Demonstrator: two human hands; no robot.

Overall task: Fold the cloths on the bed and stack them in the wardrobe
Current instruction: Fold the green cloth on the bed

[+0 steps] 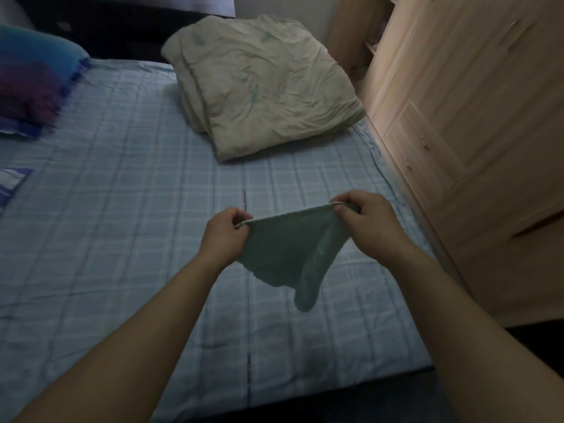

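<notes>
1. While the cloth (pixel 280 248) hangs above the bed (pixel 122 209), my left grip (pixel 224 236) pinches its top left corner.
2. My right grip (pixel 369 222) pinches the other top corner.
3. The wardrobe (pixel 473 117) stands at right.

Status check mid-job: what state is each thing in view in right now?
Cloth: hanging loose in the air, not yet folded.
Left hand: pinches the cloth's left top corner.
Right hand: pinches its right top corner.
Bed: sheet spread, lightly creased.
Quilt: folded, lying on the bed.
Pillow: lying at the bed's far left.
Wardrobe: beside the bed; open or shut, cannot tell.
</notes>
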